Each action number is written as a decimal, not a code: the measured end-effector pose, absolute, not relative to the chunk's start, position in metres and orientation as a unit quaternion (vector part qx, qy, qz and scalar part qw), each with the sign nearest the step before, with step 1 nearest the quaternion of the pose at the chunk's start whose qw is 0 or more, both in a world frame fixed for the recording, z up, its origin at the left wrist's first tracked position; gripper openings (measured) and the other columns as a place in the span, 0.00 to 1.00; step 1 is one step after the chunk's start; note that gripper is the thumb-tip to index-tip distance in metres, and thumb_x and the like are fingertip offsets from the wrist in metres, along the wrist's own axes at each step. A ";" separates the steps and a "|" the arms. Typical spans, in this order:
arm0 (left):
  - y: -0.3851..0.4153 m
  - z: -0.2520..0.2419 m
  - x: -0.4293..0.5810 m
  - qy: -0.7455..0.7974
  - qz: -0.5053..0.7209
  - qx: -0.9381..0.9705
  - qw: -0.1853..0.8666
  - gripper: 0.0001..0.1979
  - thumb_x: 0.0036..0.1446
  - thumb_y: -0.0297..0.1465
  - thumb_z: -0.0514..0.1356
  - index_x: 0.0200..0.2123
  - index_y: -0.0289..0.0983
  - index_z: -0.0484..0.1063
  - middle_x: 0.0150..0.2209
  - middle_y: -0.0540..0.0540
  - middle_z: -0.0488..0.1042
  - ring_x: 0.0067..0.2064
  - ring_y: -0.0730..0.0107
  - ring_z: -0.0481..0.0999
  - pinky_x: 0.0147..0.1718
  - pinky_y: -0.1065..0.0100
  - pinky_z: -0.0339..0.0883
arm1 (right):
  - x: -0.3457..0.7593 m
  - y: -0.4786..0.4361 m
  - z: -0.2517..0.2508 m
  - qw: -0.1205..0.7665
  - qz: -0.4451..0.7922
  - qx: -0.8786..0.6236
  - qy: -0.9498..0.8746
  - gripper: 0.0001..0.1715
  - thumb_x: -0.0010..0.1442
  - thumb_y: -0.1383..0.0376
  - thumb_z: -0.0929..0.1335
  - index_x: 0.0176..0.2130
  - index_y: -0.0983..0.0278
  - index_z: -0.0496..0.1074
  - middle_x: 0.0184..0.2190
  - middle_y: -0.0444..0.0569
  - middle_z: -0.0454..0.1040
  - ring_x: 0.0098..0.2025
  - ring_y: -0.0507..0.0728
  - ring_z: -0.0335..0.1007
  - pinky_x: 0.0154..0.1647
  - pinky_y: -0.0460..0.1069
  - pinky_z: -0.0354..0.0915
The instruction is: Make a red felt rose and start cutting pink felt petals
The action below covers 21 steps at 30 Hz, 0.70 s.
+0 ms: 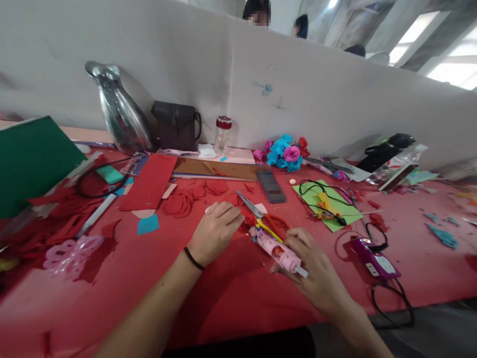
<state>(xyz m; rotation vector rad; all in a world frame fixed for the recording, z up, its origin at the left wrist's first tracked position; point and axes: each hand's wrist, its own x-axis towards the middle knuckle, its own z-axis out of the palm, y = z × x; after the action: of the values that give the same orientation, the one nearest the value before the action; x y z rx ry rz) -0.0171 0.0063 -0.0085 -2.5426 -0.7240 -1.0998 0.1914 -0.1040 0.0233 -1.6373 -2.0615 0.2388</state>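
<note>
My right hand (313,268) is wrapped round a pink glue gun (278,251) with a printed picture on it, and a pale stick juts from its rear end. Its tip points away from me, toward my left hand (218,231). The fingers of that left hand are curled and pressed together just left of the tip; what they pinch, if anything, is hidden. Just beyond the glue gun lie scissors (255,206) with red and yellow handles, blades pointing up and left. Cut red paper pieces (181,203) are spread behind my left hand.
A steel jug (122,112), a dark bag (176,127), a glass jar (222,134) and paper flowers (286,153) stand along the partition. A blurred dark slab (271,185) lies mid-table. Right are green paper (335,219) with a black cable and a purple box (376,258).
</note>
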 end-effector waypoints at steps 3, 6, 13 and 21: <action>0.006 -0.008 -0.017 -0.252 -0.383 -0.878 0.139 0.14 0.63 0.25 0.49 0.35 0.34 0.74 0.32 0.44 0.75 0.37 0.65 0.68 0.36 0.63 0.64 | 0.193 -0.106 0.023 0.241 0.096 -0.604 -0.753 0.14 0.59 0.54 0.66 0.32 0.62 0.64 0.36 0.48 0.65 0.33 0.54 0.69 0.32 0.48 0.65; 0.007 -0.009 -0.017 -0.250 -0.384 -0.877 0.142 0.14 0.62 0.24 0.49 0.35 0.34 0.74 0.32 0.44 0.75 0.37 0.65 0.69 0.35 0.63 0.64 | 0.194 -0.108 0.025 0.247 0.105 -0.607 -0.748 0.14 0.59 0.54 0.66 0.30 0.61 0.64 0.36 0.48 0.64 0.32 0.53 0.69 0.30 0.47 0.65; 0.006 -0.007 -0.017 -0.251 -0.384 -0.877 0.142 0.14 0.61 0.22 0.49 0.34 0.34 0.74 0.32 0.45 0.75 0.37 0.66 0.68 0.36 0.64 0.63 | 0.191 -0.104 0.023 0.257 0.109 -0.597 -0.752 0.15 0.60 0.53 0.65 0.32 0.62 0.63 0.36 0.48 0.63 0.32 0.53 0.68 0.31 0.47 0.64; 0.006 -0.008 -0.017 -0.255 -0.383 -0.879 0.128 0.13 0.61 0.22 0.49 0.34 0.34 0.74 0.32 0.45 0.75 0.37 0.65 0.68 0.36 0.63 0.63 | 0.189 -0.104 0.024 0.264 0.100 -0.604 -0.745 0.14 0.60 0.54 0.66 0.32 0.61 0.63 0.35 0.47 0.63 0.32 0.53 0.67 0.32 0.47 0.65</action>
<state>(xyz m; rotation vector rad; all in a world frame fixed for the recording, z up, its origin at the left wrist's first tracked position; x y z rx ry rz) -0.0168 0.0059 -0.0083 -2.5561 -0.7415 -1.1139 0.1892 -0.1041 0.0244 -1.6328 -2.0137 0.2701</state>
